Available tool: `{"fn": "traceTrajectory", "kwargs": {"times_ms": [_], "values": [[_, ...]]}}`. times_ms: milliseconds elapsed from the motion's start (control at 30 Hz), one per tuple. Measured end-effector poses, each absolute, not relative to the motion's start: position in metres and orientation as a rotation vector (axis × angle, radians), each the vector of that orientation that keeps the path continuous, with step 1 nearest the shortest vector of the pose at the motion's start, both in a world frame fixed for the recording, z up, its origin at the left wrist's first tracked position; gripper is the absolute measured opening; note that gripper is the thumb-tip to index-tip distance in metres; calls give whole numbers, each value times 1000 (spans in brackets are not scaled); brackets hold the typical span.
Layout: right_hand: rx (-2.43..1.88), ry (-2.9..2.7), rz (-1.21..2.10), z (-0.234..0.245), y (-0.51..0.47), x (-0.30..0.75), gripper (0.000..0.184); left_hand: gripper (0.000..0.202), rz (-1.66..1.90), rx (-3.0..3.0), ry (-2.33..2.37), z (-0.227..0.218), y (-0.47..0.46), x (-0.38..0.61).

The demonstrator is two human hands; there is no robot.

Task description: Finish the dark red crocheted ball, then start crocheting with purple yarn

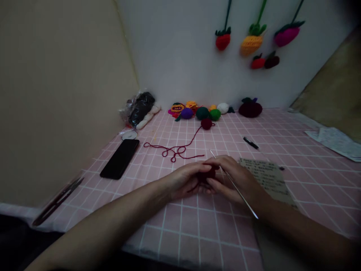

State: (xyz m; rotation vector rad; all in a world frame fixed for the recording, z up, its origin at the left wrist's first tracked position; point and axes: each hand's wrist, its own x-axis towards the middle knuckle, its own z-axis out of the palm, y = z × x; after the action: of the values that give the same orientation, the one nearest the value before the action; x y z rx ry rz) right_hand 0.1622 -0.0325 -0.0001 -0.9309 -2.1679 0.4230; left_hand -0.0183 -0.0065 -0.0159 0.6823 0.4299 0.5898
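Between both hands is a small dark red crochet piece [208, 174], partly covered by the fingers. My left hand [183, 178] is closed around its left side, thumb on top. My right hand [232, 177] pinches the piece from the right, and a thin silver crochet hook [239, 194] runs slantwise across that hand, held in it. Dark red yarn [180, 149] lies in loops beyond the hands and leads back to a dark red yarn ball [206, 124]. Whether it joins the piece I cannot tell.
Left are a black phone [120, 159], scissors [59, 199] and a bagged bundle [142, 107]. Yarn balls [202, 113] line the wall. A handwritten cardboard sheet [267, 180] lies by my right forearm, a pen [251, 143] beyond. Crocheted fruits [251, 45] hang above.
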Motion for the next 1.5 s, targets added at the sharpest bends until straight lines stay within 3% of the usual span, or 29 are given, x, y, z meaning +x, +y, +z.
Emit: {"fn": "traceTrajectory", "kwargs": {"times_ms": [533,800,1500], "values": [[-971,-1935,520,-1,-30,173,23,45,611,568,375,-6,-4,-22],[-923,-2153,416,-8,-26,168,51,37,614,591,294,-4,-8,-21],[-879,-2074,534,1,-24,169,41,35,552,594,344,-7,-9,-23]]}}
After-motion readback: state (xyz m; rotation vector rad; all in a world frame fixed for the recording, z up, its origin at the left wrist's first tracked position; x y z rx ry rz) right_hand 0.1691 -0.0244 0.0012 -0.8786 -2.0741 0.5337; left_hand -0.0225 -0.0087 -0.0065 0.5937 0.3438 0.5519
